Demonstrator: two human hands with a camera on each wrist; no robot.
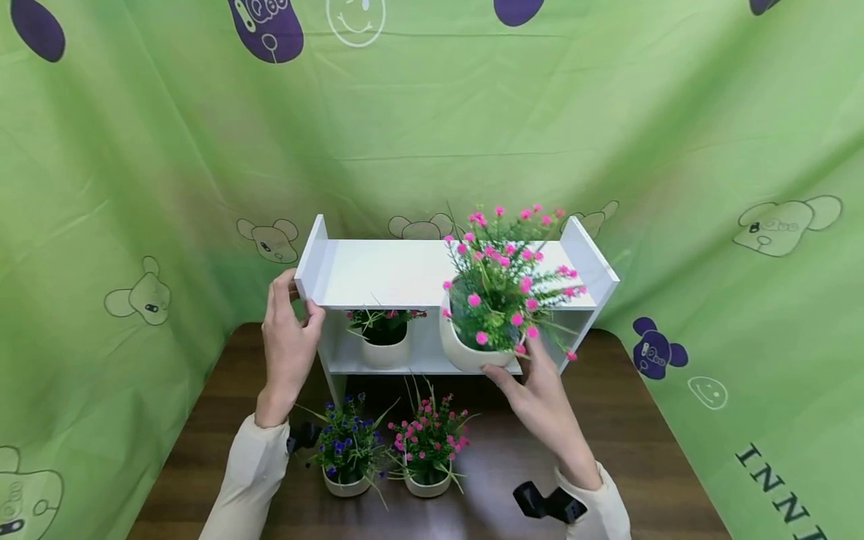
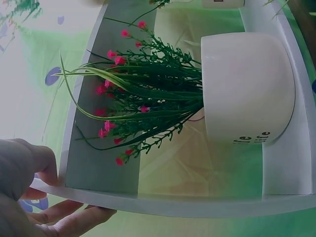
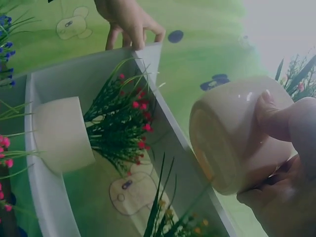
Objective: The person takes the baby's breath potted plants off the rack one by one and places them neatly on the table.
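Right grip on pot, blooms upward

Soft glare marks the wooden desk toward its front edge; hazy light washes out both wrist views.

The top shelf lies open at left, pink flowers screening its right.

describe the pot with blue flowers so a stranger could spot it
Find the white shelf on the brown table. On that table, in front of the shelf, the blue-flowered pot stands just left of a pink-flowered pot in the head view. It alone flowers blue.
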